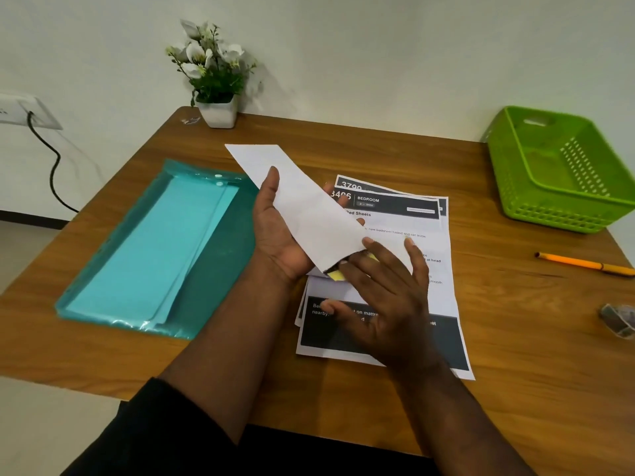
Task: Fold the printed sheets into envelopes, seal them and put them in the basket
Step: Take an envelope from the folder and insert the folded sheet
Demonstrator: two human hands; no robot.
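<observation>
Left hand [278, 231] grip pinches envelope [309, 207] at frame centre; right hand [385, 290] spread at its mouth. Risk: folded sheet jams, tearing flap.

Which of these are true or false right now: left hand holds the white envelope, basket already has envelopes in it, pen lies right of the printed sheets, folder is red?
1. The left hand holds the white envelope. True.
2. The green basket already has envelopes in it. False: nothing shows inside.
3. The orange pen lies right of the printed sheets. True.
4. The folder is red. False: it is teal.
</observation>
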